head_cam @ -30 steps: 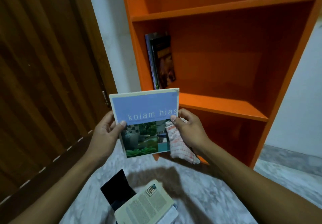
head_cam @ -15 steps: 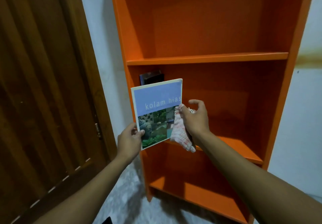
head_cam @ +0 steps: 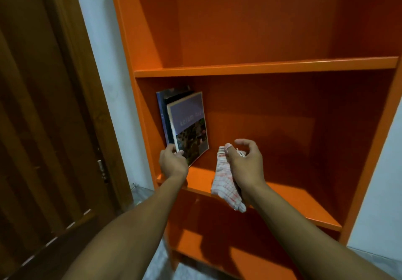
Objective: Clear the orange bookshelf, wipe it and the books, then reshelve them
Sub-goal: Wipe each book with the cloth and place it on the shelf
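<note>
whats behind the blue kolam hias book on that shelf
Behind the blue book, at least two darker books lean against the bookshelf's left wall. Only their top and left edges show; their covers are hidden.

Left hand (head_cam: 173,163) props book (head_cam: 188,128); right hand (head_cam: 244,166) clutches cloth (head_cam: 225,184).

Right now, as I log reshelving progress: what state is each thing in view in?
Blue-covered book: on the middle shelf, leaning left against the other books.
Other books: upright at the shelf's left wall.
Left hand: gripping the blue-covered book's lower corner.
Right hand: clutching the checked cloth, bunched, hanging.
Upper shelf: bare.
Door: shut.
</note>
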A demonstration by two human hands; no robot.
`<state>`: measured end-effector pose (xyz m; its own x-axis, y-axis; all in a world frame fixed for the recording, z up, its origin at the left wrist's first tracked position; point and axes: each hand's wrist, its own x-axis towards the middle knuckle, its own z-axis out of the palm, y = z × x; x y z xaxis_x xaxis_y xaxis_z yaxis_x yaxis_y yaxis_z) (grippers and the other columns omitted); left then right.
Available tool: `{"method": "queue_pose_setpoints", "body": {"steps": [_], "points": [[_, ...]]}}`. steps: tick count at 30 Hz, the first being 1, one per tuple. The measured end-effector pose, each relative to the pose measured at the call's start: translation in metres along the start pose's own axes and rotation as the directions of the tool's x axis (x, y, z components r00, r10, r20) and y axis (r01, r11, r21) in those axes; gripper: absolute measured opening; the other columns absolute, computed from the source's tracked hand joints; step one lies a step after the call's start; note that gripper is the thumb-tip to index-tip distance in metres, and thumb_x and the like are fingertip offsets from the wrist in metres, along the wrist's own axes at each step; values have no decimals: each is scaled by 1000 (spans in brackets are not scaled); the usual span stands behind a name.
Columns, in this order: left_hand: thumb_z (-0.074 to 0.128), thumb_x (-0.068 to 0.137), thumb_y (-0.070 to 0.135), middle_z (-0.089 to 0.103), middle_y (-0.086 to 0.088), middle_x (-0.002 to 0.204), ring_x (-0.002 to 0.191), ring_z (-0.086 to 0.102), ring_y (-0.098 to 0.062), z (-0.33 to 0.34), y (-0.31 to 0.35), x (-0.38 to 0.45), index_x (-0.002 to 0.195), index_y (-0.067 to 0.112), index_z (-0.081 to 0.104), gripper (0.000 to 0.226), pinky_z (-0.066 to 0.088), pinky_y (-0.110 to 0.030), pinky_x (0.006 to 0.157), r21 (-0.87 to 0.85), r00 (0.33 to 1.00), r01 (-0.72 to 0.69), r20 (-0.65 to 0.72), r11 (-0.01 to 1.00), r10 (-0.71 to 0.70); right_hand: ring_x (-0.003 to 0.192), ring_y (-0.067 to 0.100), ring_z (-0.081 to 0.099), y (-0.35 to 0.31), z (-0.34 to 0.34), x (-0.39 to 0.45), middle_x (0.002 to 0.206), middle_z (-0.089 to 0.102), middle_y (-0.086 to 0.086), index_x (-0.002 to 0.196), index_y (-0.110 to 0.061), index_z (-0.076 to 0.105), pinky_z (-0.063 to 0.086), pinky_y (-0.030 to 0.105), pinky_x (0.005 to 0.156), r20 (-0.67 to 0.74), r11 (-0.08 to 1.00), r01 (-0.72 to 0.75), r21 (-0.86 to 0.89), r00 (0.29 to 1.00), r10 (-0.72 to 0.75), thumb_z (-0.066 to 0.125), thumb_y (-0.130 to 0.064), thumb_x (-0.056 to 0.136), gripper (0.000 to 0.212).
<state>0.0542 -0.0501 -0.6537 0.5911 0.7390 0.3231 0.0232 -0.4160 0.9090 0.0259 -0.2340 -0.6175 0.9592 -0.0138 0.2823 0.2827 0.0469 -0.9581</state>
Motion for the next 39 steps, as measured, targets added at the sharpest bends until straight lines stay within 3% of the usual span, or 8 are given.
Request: {"method": "queue_pose_setpoints", "body": {"steps": [4, 11, 18, 22, 27, 33, 37, 39], "points": [[55, 98, 2, 54, -9, 100, 84, 54, -23, 14, 2, 12, 87, 8, 53, 13, 33, -23, 53, 76, 996, -8, -88, 997, 15, 83, 33, 68, 10, 1, 9, 101, 66, 11, 103, -38, 55, 55, 54, 70, 16, 1000, -1, 7, 1000, 1, 68, -38, 90, 19], [59, 95, 6, 61, -9, 94, 89, 64, -26, 16, -12, 28, 90, 11, 49, 13, 56, -47, 68, 204, 988, -96, -97, 974, 118, 75, 32, 64, 22, 3, 8, 104, 63, 15, 108, -31, 56, 53, 45, 64, 82, 999, -30, 41, 996, 26, 68, -35, 92, 20], [71, 91, 17, 57, -6, 101, 89, 57, -22, 7, -9, 16, 104, 15, 46, 28, 46, -35, 70, 139, 984, -140, -92, 980, 153, 79, 35, 66, 20, 1, -8, 102, 64, 14, 105, -32, 57, 55, 52, 69, 146, 998, -58, 36, 988, 52, 68, -34, 92, 18], [70, 92, 32, 56, 1, 96, 83, 56, -17, -22, -19, 2, 109, 19, 48, 31, 46, -33, 65, 198, 961, -259, -41, 945, 272, 72, 23, 58, 15, 0, -31, 95, 63, 16, 108, -25, 57, 46, 37, 58, 183, 997, -79, 14, 980, 75, 67, -30, 93, 19], [64, 96, 37, 58, 2, 90, 77, 57, -16, -71, -44, -35, 106, 22, 50, 23, 44, -30, 63, 203, 929, -370, 61, 907, 365, 70, 24, 50, 24, 1, -68, 84, 63, 15, 111, -22, 56, 38, 37, 60, 329, 972, -233, -30, 916, 229, 68, -24, 93, 23], [63, 95, 38, 62, 1, 110, 98, 60, -15, -128, -116, -106, 119, 22, 54, 30, 53, -35, 82, 250, 918, -267, 359, 931, 167, 86, 29, 64, 65, -3, -119, 114, 64, 21, 117, -17, 58, 51, 35, 68, 445, 850, -500, -168, 731, 518, 71, -7, 88, 34], [65, 94, 42, 54, 0, 120, 107, 57, -18, -164, -184, -158, 137, 20, 45, 52, 50, -34, 91, 429, 834, -93, 526, 898, -165, 85, 38, 65, 95, -10, -155, 100, 68, 29, 111, 4, 63, 53, 57, 85, 417, 782, -568, -257, 664, 620, 65, 3, 90, 22], [67, 94, 38, 52, -7, 129, 107, 58, -22, -177, -218, -180, 142, 20, 40, 58, 54, -32, 86, 485, 766, 22, 554, 874, -326, 80, 37, 62, 110, -13, -169, 90, 67, 28, 108, 13, 62, 51, 51, 75, 418, 764, -536, -360, 639, 646, 65, 0, 91, 22]]}}
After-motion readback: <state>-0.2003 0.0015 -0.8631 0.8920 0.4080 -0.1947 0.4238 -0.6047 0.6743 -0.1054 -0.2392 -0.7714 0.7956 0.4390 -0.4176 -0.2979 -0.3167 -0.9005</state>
